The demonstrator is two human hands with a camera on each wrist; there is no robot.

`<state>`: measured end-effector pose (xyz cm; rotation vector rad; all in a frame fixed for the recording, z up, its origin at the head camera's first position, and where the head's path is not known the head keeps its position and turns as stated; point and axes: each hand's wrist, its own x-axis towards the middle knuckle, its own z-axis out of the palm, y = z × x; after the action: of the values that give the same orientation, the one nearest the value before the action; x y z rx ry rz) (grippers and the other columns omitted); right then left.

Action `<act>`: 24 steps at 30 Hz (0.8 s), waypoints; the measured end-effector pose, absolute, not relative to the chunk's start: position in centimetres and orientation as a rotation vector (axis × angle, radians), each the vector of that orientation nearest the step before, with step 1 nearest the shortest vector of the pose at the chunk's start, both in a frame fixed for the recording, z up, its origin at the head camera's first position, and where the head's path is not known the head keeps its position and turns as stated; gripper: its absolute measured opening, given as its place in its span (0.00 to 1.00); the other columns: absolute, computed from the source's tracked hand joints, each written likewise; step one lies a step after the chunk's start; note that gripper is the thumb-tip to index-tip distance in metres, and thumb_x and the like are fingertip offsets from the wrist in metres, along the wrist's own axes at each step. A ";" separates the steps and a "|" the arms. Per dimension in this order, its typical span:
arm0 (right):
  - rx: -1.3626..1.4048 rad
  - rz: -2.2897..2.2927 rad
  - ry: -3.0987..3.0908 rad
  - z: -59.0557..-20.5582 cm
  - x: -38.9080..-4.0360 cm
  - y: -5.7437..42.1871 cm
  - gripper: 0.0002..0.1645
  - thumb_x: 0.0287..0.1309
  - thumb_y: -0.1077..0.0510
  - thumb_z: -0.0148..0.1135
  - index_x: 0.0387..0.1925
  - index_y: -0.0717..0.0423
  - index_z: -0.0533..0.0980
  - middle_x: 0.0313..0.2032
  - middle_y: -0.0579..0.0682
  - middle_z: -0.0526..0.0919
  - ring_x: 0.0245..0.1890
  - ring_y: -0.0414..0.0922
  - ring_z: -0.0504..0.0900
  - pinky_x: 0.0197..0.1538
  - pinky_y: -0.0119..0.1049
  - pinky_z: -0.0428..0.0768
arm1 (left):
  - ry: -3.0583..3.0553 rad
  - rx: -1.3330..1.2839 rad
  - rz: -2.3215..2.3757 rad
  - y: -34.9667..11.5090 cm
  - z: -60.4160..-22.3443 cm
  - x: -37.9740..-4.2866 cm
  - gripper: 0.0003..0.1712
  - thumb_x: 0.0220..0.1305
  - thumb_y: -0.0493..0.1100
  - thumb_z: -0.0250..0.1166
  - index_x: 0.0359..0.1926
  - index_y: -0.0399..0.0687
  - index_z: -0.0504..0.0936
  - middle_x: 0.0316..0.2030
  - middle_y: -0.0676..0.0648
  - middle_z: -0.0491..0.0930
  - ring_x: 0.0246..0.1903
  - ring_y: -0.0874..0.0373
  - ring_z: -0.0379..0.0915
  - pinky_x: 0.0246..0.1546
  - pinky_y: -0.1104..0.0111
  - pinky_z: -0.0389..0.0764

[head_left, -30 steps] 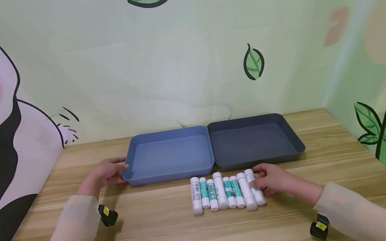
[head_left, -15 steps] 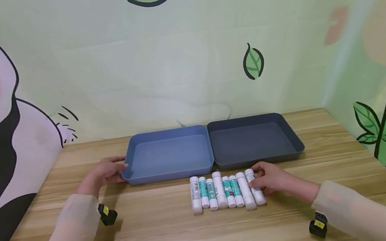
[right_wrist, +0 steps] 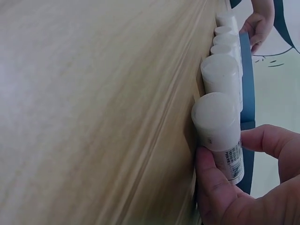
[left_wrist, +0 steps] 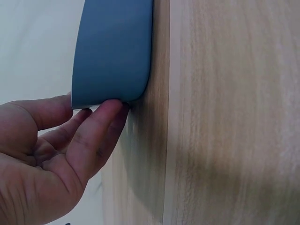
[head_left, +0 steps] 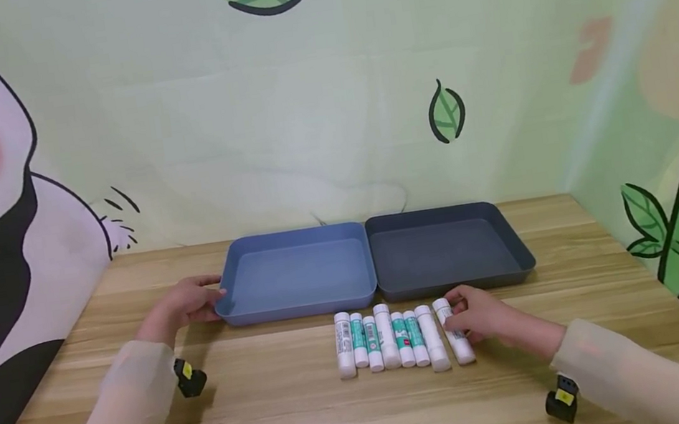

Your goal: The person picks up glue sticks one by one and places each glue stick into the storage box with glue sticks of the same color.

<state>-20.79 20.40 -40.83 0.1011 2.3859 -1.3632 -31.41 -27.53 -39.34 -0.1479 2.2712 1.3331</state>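
My left hand (head_left: 186, 304) pinches the left side of a blue tray (head_left: 301, 311), thumb at the rim and fingers against the outer wall; the left wrist view shows the fingertips at the tray's corner (left_wrist: 112, 56). In front of the trays lies a row of white and green-labelled glue sticks (head_left: 387, 343). With thumb and fingers, my right hand (head_left: 487, 316) grips the rightmost glue stick (head_left: 460, 345), a large white one. Its white end and barcode label show in the right wrist view, with the right fingers (right_wrist: 218, 185) around its side.
A dark grey tray (head_left: 454, 286) stands against the blue tray's right side, near the back wall. The wooden table (head_left: 278, 423) runs up to a wall with panda and leaf pictures (head_left: 446, 110).
The rightmost glue stick has shifted slightly right with my right hand, opening a narrow gap to its neighbour. My left hand stays on the blue tray.
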 end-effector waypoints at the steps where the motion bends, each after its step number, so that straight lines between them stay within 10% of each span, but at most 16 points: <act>1: 0.106 -1.368 2.376 -40.8 -20.8 20.4 0.36 0.57 0.65 0.63 0.65 0.73 0.62 0.43 0.59 0.72 0.35 0.44 0.77 0.32 0.35 0.84 | 2.275 -0.149 1.332 -27.5 -39.4 -31.4 0.38 0.79 0.38 0.52 0.79 0.29 0.46 0.57 0.32 0.72 0.35 0.64 0.78 0.42 0.69 0.89; 24: 0.090 -1.367 2.301 -38.2 -21.5 21.1 0.40 0.62 0.61 0.62 0.72 0.70 0.59 0.53 0.61 0.74 0.43 0.45 0.77 0.40 0.36 0.84 | 2.293 -0.141 1.338 -27.3 -39.4 -30.8 0.37 0.79 0.38 0.52 0.79 0.30 0.47 0.65 0.27 0.67 0.40 0.63 0.76 0.47 0.67 0.89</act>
<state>-21.52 21.14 -38.21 0.0897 2.3012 -1.3668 -30.81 -27.34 -39.37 -0.1406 2.2933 1.3377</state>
